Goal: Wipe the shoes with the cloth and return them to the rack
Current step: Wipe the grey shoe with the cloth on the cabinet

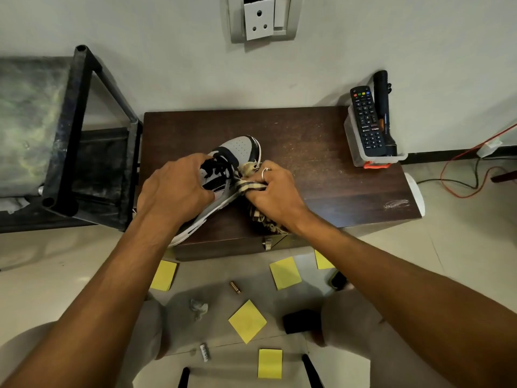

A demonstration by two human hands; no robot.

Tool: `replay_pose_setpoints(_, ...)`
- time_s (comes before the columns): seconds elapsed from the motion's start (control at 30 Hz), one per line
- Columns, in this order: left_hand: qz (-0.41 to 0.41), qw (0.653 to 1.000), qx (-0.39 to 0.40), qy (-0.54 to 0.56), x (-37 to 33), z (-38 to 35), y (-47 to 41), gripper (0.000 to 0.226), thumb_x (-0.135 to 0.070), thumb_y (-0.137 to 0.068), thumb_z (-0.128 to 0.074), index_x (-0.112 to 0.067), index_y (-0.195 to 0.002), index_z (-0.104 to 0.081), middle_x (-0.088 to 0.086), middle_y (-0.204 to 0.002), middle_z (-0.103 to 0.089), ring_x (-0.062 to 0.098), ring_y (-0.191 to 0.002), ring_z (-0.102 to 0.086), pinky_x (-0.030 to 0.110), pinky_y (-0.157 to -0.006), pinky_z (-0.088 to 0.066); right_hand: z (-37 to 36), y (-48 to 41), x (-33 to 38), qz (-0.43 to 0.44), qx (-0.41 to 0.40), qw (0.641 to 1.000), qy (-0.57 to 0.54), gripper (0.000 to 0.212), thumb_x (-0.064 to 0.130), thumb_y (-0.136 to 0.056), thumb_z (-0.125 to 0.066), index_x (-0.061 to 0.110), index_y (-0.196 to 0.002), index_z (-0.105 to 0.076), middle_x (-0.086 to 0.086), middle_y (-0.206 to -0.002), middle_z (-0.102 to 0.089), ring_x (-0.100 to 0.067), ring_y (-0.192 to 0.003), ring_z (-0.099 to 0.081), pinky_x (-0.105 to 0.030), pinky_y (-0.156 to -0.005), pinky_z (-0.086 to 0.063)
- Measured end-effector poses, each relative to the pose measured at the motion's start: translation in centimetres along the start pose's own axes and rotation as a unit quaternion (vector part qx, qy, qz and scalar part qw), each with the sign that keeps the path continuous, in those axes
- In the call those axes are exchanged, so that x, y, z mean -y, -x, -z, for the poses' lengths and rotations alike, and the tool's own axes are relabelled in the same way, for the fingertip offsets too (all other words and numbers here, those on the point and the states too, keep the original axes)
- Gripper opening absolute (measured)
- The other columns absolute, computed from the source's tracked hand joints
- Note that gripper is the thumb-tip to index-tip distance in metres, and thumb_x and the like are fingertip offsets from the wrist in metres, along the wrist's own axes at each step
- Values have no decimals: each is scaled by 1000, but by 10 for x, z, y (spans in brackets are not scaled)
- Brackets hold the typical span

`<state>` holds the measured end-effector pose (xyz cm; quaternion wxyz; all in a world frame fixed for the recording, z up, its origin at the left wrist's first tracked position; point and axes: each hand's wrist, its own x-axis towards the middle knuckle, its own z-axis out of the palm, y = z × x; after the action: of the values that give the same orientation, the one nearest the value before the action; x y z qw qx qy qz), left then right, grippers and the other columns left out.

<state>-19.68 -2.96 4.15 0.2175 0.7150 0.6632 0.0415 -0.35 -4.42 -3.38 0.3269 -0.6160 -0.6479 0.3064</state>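
R hand [275, 191] grips cloth [253, 186] at shoe [240, 147], dark wood table [307, 147], white wall [167, 65]

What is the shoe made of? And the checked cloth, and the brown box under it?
The shoe looks like smooth leather, real or fake: its grey toe has tiny punched holes. The cloth seems soft woven fabric, checked, with frayed edges. The box looks like dark wood or wood-look board, matte and scratched.
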Motion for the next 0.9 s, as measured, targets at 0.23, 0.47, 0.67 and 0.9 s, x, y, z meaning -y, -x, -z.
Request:
replay_pose_setpoints(0.23, -21, 999, 31, 11, 10, 7, -4, 67, -31, -81, -84, -33, -140, -53, 0, -130, -67, 29, -118, -61, 46, -101, -48, 22, -33, -4, -49, -114, 992, 2, 20, 13, -86, -74, 16, -106, -79, -1, -100, -62, -12, -91, -62, -20, -83, -50)
replay_pose_setpoints(0.47, -50, 991, 13, -126, 18, 12, -7, 58, -24, -85, -79, -36, -137, -57, 2, -119, -69, 31, -124, -51, 58, -119, -21, 39, -39, -16, -96, -76, 992, 12, 33, 10, -93, -64, 19, -124, -73, 6, -114, -59, -15, -114, -61, -25, -103, -46)
replay_pose_setpoints(0.67, -107, 976, -21, -187, 7, 10, 8, 59, -46, -80, -80, -40, -135, -58, -4, -146, -55, 28, -139, -40, 63, -121, 0, 38, -35, -19, -86, -13, 996, -20, 35, 6, -98, -56, 24, -123, -73, 5, -121, -63, -12, -108, -65, -19, -90, -53)
replay_pose_setpoints(0.9, -125, 955, -27, -267, -9, -13, 2, 68, -64, -75, -76, -46, -137, -55, -9, -135, -64, 23, -127, -55, 56, -116, -22, 41, -17, -17, -85, 97, 992, -14, 39, 8, -99, -55, 30, -128, -70, 13, -121, -62, -7, -117, -58, -22, -105, -44)
